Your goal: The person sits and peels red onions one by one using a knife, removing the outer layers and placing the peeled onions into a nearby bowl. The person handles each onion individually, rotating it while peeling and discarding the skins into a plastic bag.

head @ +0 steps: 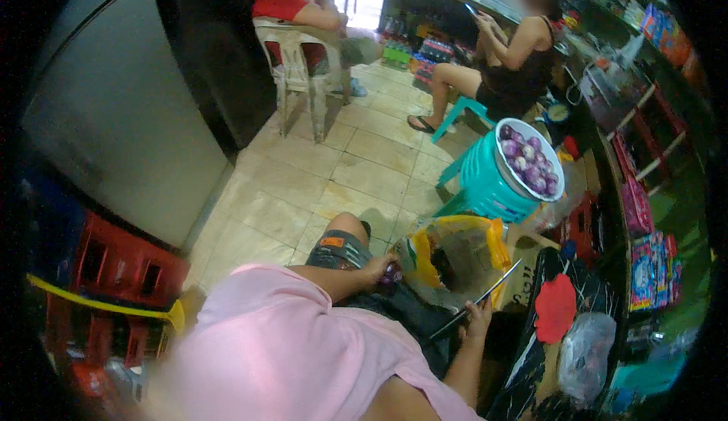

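A dark purple onion (391, 275) rests in my left hand (375, 267), with the fingers closed around it above my lap. My right hand (476, 316) grips a long, thin knife (495, 287) that slants up and to the right. Just beyond both hands a yellow and white plastic sack (421, 250) gapes wide; its inside is brownish and dark. Past the sack a white bowl (560, 190), heaped with purple onions (529, 162), sits on top of a teal plastic stool or bucket (483, 176).
One person sits on a white plastic chair (298, 62); another, on a teal stool (460, 111), holds a phone (471, 9). Red crates (122, 261) stand at left beside a grey refrigerator-like panel (131, 108). A red cutout (556, 309) and clear plastic bag (587, 358) lie at right.
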`<state>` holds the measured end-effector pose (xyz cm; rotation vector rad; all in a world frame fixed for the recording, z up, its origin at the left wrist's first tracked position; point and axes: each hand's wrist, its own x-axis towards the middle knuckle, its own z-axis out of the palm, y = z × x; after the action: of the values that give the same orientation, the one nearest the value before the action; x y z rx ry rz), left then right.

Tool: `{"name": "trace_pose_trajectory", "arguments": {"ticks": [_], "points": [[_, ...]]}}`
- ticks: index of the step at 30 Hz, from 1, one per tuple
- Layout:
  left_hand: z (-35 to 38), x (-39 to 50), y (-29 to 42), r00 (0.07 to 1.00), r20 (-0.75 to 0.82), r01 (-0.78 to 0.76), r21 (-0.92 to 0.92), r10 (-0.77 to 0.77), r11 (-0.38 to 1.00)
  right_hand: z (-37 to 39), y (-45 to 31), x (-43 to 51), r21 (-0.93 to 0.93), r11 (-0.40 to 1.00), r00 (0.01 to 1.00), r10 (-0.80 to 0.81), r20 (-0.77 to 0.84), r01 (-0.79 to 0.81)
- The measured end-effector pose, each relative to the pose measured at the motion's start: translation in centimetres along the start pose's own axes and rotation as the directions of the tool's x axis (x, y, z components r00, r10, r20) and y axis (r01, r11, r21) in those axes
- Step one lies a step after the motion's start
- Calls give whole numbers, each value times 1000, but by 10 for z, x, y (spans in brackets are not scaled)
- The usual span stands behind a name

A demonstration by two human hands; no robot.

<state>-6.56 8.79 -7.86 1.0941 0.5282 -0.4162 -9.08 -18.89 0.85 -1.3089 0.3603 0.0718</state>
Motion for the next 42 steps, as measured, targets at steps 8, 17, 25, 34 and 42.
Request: {"name": "trace_pose_trajectory", "arguments": {"ticks": [8, 17, 25, 34, 42], "points": [[-9, 8, -7, 956, -51, 266, -259, -288, 929, 11, 22, 1, 208, 938, 960, 265, 87, -277], [-15, 7, -6, 976, -100, 168, -217, -193, 962, 18, 19, -24, 250, 947, 980, 194, 52, -201], [-2, -5, 5, 983, -122, 134, -58, -140, 989, 27, -16, -56, 96, 993, 993, -64, -98, 73], [-9, 5, -11, 990, -67, 118, -65, -123, 991, 33, -1, -59, -112, 994, 993, -5, 120, 19], [-23, 8, -13, 986, -25, 157, -226, -167, 961, 87, 8, -38, -352, 791, 830, -323, 454, 500]]}}
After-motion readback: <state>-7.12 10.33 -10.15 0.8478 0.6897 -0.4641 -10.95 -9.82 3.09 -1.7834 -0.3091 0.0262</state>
